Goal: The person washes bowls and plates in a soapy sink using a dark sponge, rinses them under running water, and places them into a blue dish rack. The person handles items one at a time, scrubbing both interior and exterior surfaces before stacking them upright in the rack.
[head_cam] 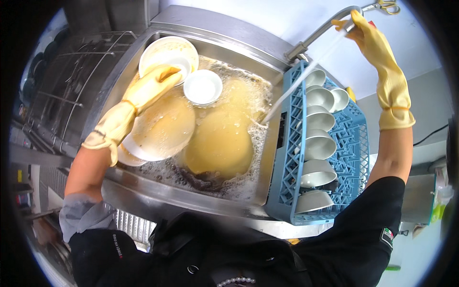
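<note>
My left hand, in a yellow rubber glove, is at a small white bowl, its fingers and thumb about the near rim. That bowl rests in a larger, soiled white bowl at the sink's far left corner. Another small white bowl sits just to the right. High on the right, my gloved right hand grips the outlet end of a metal faucet spout. A stream of water runs from it into the sink's right side. Large round dishes lie in the cloudy, foamy water.
The steel sink holds yellowish water. On its right stands a blue dish rack with several white bowls tilted in a row. A wire rack is at left. Yellow-handled scissors are beyond the faucet.
</note>
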A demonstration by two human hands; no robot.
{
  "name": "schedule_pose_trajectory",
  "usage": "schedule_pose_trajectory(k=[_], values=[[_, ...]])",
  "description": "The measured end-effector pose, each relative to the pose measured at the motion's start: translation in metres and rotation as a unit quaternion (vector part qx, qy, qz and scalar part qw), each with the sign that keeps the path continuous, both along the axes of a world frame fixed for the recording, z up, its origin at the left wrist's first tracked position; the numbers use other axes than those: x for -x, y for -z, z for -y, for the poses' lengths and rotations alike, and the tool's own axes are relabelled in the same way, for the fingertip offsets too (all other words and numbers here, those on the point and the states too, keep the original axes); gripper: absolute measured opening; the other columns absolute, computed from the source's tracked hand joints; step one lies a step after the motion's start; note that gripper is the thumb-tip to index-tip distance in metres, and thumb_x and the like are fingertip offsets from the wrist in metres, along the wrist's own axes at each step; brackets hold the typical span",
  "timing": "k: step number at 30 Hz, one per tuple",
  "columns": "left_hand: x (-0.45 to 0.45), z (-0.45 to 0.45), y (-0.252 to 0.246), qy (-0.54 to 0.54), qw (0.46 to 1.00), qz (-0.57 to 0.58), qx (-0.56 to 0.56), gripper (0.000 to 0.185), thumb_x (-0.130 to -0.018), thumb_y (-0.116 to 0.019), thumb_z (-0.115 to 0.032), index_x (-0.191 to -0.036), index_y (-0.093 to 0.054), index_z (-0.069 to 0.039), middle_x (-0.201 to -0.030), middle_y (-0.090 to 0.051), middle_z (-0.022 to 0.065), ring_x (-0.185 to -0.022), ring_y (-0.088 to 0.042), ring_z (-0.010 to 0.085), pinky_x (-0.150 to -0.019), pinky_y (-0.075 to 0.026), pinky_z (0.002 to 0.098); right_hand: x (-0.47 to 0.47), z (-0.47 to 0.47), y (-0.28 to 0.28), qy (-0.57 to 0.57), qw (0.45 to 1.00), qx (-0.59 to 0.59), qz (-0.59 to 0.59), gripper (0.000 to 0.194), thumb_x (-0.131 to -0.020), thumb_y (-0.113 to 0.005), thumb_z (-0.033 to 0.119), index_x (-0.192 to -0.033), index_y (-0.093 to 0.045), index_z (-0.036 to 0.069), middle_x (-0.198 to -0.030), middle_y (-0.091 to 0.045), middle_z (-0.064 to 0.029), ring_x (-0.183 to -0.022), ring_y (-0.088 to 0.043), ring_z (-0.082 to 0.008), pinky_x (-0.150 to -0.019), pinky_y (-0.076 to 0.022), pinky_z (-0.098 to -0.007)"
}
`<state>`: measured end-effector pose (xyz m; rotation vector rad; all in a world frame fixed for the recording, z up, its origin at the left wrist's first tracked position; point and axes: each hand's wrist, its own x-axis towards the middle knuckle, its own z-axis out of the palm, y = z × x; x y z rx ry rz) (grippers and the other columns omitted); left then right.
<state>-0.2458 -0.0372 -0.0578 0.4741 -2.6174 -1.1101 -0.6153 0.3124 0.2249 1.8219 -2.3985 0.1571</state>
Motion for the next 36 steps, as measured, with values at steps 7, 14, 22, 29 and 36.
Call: schedule_pose_trajectory(k=[7, 14, 22, 29, 36], values=[[0.013, 0.000, -0.004, -0.004, 0.999, 0.044, -0.015, 0.054, -0.101, -0.063, -0.046, -0.137, -0.065, -0.007, -0.135, -0.068, 0.0161, -0.129, -0.062, 0.0292, -0.112, -0.045, 0.0389, 0.009, 0.088, 0.037, 0.115, 0.848, 0.333, 0.396, 0.037, -0.105, -0.054, 0.042, -0.102, -0.073, 0.010, -0.090, -0.075, -0.0096, -0.077, -0.068, -0.0219, -0.073, -0.0535, -0.0376], [0.069, -0.004, 0.037, 0.157, 0.954, 0.140, 0.214, 0.055, -0.100, -0.065, -0.046, -0.138, -0.063, -0.007, -0.132, -0.069, 0.0214, -0.121, -0.066, 0.0370, -0.105, -0.051, 0.0447, -0.157, 0.084, 0.109, 0.119, 0.916, 0.187, 0.334, 0.048, -0.101, -0.061, 0.048, -0.125, -0.066, 0.007, -0.118, -0.071, -0.0138, -0.106, -0.066, -0.0259, -0.095, -0.0511, -0.0402], [0.071, -0.040, 0.056, 0.297, 0.885, 0.166, 0.318, 0.046, -0.098, -0.067, -0.040, -0.125, -0.066, -0.003, -0.112, -0.073, 0.0245, -0.108, -0.068, 0.0445, -0.096, -0.054, 0.0511, -0.365, 0.105, 0.256, 0.182, 0.801, -0.410, 0.397, 0.057, -0.097, -0.068, 0.045, -0.141, -0.063, 0.009, -0.134, -0.069, -0.0182, -0.121, -0.068, -0.0352, -0.103, -0.0536, -0.0454], [0.079, -0.047, 0.085, 0.245, 0.926, 0.119, 0.263, 0.035, -0.101, -0.061, -0.037, -0.106, -0.073, -0.004, -0.106, -0.072, 0.0230, -0.101, -0.068, 0.0434, -0.092, -0.054, 0.0506, -0.362, 0.087, 0.341, 0.166, 0.826, -0.434, 0.319, 0.034, -0.096, -0.071, 0.030, -0.119, -0.076, 0.005, -0.116, -0.076, -0.0214, -0.111, -0.073, -0.0373, -0.092, -0.0586, -0.0448], [0.089, -0.033, 0.087, 0.243, 0.945, 0.054, 0.213, 0.039, -0.103, -0.059, -0.040, -0.111, -0.074, -0.005, -0.099, -0.075, 0.0210, -0.093, -0.070, 0.0413, -0.088, -0.054, 0.0478, -0.357, 0.087, 0.365, 0.170, 0.832, -0.446, 0.283, 0.030, -0.093, -0.072, 0.025, -0.117, -0.079, 0.008, -0.117, -0.077, -0.0154, -0.110, -0.074, -0.0328, -0.090, -0.0595, -0.0444]])
